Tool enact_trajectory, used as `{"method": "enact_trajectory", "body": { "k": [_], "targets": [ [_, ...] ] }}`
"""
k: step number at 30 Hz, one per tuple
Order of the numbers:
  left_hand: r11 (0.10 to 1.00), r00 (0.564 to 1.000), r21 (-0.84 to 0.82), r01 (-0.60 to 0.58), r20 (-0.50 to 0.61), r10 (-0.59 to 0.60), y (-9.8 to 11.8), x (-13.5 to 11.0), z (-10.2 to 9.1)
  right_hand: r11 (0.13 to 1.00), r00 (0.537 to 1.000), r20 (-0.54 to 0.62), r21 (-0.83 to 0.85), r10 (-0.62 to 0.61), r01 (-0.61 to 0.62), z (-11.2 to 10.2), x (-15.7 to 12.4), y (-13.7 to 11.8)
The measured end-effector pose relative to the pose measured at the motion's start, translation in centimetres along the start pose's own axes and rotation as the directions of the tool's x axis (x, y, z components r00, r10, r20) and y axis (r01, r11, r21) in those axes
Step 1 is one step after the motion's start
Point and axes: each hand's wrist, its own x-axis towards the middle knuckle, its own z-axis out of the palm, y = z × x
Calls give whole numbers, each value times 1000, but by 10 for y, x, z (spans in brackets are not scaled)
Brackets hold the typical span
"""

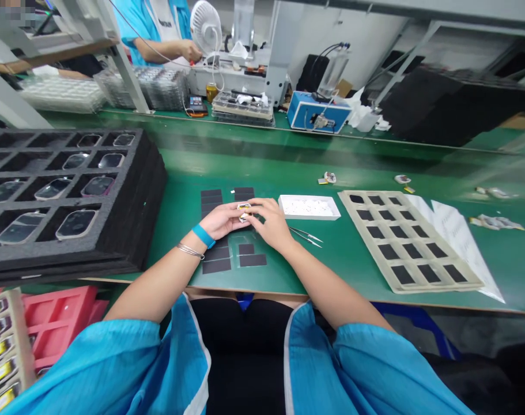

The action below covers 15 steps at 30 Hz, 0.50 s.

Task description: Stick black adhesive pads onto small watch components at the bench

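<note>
Head view: we see the left grip (219,222) and the right grip (273,226) meeting over the green surface (297,271), the fingers of both pinching a small white-and-yellow part (244,218). It sits between them, partly hidden, so we cannot tell its finer details. Black strips (216,266) lie in columns beyond the grips and on our side of them. Just right of the right grip we have a white box (313,217) with small bits inside, and tweezers (308,234), prongs apart. Farther right, a beige tray (435,286) carries black pads (412,251); to our left, a foam tray (136,213) holds framed pieces (76,223). Opposite us, a co-worker's hand (191,51) is near a fan (205,24).
</note>
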Motion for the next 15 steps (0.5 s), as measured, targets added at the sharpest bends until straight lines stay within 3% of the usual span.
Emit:
{"method": "enact_trajectory", "body": {
  "k": [1, 3, 6, 8, 15],
  "targets": [
    [1000, 1000, 21, -19, 19, 19, -2, 1, -1, 986, 996, 14, 137, 93, -94, 0, 1, 4],
    [996, 997, 62, -62, 57, 59, -6, 2, -2, 874, 958, 141, 392, 251, -287, 0, 2, 10],
    [985, 985, 104, -139, 120, 126, -12, 3, -1, 692, 881, 367, 551, 299, -465, -3, 1, 12],
    [976, 975, 112, -188, 138, 172, -15, 4, 0, 675, 878, 382, 568, 290, -470, -4, -1, 10],
    [940, 935, 126, -318, 204, 290, -15, 10, -2, 743, 941, 193, 577, 279, -339, 1, -4, 6]
  ]
}}
